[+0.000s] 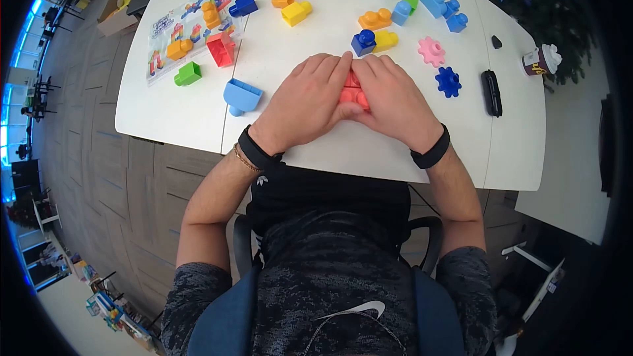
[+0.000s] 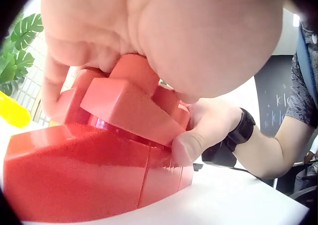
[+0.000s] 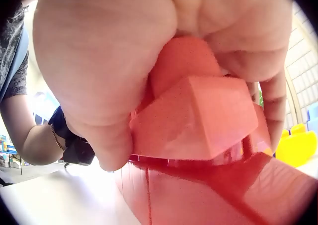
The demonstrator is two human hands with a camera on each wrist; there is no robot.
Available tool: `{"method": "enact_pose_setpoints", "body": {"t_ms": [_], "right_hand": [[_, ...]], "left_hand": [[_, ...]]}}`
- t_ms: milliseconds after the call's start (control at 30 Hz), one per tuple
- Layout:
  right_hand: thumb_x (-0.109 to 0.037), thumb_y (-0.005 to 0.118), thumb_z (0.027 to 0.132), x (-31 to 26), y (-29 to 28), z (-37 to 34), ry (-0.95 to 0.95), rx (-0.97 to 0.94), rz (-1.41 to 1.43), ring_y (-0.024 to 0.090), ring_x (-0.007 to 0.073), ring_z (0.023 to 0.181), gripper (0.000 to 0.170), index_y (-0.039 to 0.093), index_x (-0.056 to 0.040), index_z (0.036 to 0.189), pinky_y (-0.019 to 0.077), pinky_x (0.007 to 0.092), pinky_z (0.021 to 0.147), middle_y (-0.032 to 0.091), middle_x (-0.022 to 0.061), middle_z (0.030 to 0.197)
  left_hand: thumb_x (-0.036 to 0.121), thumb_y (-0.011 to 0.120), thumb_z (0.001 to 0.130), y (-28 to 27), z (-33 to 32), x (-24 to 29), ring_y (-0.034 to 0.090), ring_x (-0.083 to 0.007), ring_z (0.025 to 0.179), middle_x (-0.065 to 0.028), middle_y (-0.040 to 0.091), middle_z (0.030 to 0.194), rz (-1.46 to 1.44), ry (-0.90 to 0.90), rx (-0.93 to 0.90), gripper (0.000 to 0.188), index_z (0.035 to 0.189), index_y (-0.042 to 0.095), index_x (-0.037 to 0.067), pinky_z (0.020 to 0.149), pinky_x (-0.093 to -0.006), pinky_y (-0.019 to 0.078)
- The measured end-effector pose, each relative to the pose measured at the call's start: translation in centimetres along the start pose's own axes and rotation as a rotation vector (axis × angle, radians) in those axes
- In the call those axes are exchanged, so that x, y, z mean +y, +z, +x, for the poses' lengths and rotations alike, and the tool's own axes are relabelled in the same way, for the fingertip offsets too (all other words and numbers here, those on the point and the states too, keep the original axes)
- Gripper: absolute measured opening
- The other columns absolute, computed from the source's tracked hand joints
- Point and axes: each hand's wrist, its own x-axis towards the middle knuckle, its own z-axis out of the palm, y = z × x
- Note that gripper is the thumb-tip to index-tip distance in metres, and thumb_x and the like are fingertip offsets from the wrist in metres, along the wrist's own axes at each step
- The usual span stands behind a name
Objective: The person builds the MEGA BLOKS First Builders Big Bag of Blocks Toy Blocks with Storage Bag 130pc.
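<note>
Both hands bend over a stack of red toy building blocks (image 1: 354, 97) near the table's front edge. My left hand (image 1: 306, 95) grips the stack from the left, palm over the studs of an upper red block (image 2: 131, 108). From the right, my right hand (image 1: 395, 95) holds the upper red piece (image 3: 223, 116), thumb on the near side and fingers on the far side. Beneath lies a wider red block (image 2: 74, 170), with a narrow gap showing between the layers. Just past the fingertips stands a dark blue block (image 1: 363, 42) beside a yellow block (image 1: 386, 40).
Left of the hands are a light blue block (image 1: 242, 94), a green block (image 1: 188, 74) and a red block (image 1: 221, 49) by a printed sheet (image 1: 157, 59). To the right lie a pink gear (image 1: 431, 51), a blue gear (image 1: 448, 82), a black case (image 1: 491, 93) and a cup (image 1: 535, 62).
</note>
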Motion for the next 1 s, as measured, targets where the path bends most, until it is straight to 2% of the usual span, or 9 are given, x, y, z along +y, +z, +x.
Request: {"method": "enact_pose_setpoints", "body": {"t_ms": [133,233,433,667,767,867,900,933,1000], "right_hand": [[-0.033,0.091,0.077,0.1,0.4,0.3,0.008,-0.008,-0.044,0.063,0.0326,0.105,0.06,0.061,-0.0026,0.119,0.0545,0.042,0.09,0.064,0.0141,0.11],[-0.034,0.091,0.074,0.2,0.7,0.5,0.016,-0.016,-0.059,0.063,0.0317,0.1,0.06,0.061,-0.0029,0.115,0.0549,0.0414,0.087,0.063,0.0134,0.106],[-0.036,0.091,0.071,0.3,1.1,0.5,0.003,0.03,-0.048,0.062,0.0308,0.095,0.059,0.061,-0.0034,0.11,0.0547,0.0408,0.084,0.062,0.0129,0.102],[-0.037,0.092,0.072,0.3,1.4,0.1,-0.007,0.087,-0.044,0.062,0.0312,0.095,0.06,0.06,-0.002,0.109,0.0542,0.0416,0.084,0.062,0.0132,0.102],[-0.04,0.093,0.073,0.3,1.3,0.1,-0.028,0.091,-0.045,0.062,0.0317,0.096,0.062,0.06,-0.0018,0.109,0.054,0.0416,0.084,0.061,0.0137,0.102],[-0.044,0.095,0.073,0.4,1.3,0.0,-0.042,0.109,-0.04,0.062,0.0318,0.096,0.065,0.06,-0.0024,0.108,0.0542,0.0411,0.083,0.061,0.0138,0.101],[-0.044,0.095,0.073,0.3,1.2,-0.2,-0.036,0.115,-0.043,0.062,0.0318,0.096,0.065,0.06,-0.0024,0.108,0.0542,0.0411,0.083,0.061,0.0138,0.101],[-0.046,0.094,0.073,0.3,1.0,-0.2,0.009,0.037,-0.023,0.062,0.033,0.103,0.071,0.06,-0.0014,0.116,0.0534,0.0435,0.089,0.062,0.0154,0.108],[-0.048,0.094,0.073,0.1,0.6,-0.3,0.052,-0.033,-0.001,0.062,0.0342,0.109,0.078,0.061,-0.0004,0.124,0.0525,0.0458,0.095,0.063,0.0169,0.114]], "left_hand": [[0.053,0.067,0.097,0.6,0.1,-0.1,0.062,-0.037,0.116,-0.0203,0.064,0.122,0.034,0.025,0.09,0.077,0.142,0.054,-0.008,0.101,-0.0453,0.0518],[0.056,0.067,0.096,0.5,0.3,-0.2,0.062,-0.0351,0.109,-0.0175,0.064,0.116,-0.019,-0.035,0.021,0.07,0.132,0.058,-0.004,0.095,-0.0447,0.0535],[0.061,0.064,0.098,0.2,0.4,-0.7,0.059,-0.04,0.111,-0.0216,0.063,0.123,-0.084,-0.065,-0.093,0.079,0.14,0.053,-0.005,0.1,-0.0467,0.0508],[0.062,0.064,0.098,-0.5,0.2,-0.9,0.059,-0.0407,0.117,-0.0226,0.062,0.128,-0.073,-0.018,-0.093,0.083,0.145,0.051,-0.005,0.102,-0.0465,0.0512],[0.056,0.07,0.096,-1.1,-0.3,-0.9,0.06,-0.0399,0.122,-0.0211,0.062,0.132,-0.07,0.063,0.008,0.079,0.146,0.051,-0.003,0.103,-0.0477,0.0523],[0.047,0.078,0.093,-3.3,-2.0,-0.5,0.058,-0.0421,0.131,-0.0243,0.059,0.141,-0.113,-0.017,0.01,0.078,0.146,0.052,-0.003,0.107,-0.0492,0.0504],[0.042,0.082,0.09,-4.1,-2.7,-0.4,0.057,-0.0432,0.133,-0.0254,0.057,0.146,-0.063,-0.148,0.015,0.078,0.148,0.053,-0.001,0.109,-0.0488,0.0494],[0.037,0.086,0.087,-4.9,-3.5,-0.4,0.056,-0.0443,0.136,-0.0265,0.055,0.15,-0.011,-0.278,0.022,0.078,0.149,0.054,0.0,0.112,-0.0484,0.0484],[0.032,0.089,0.083,-5.7,-5.7,-0.8,0.056,-0.0437,0.137,-0.0251,0.055,0.152,0.098,-0.343,0.061,0.079,0.148,0.057,0.002,0.111,-0.0481,0.0494]]}}
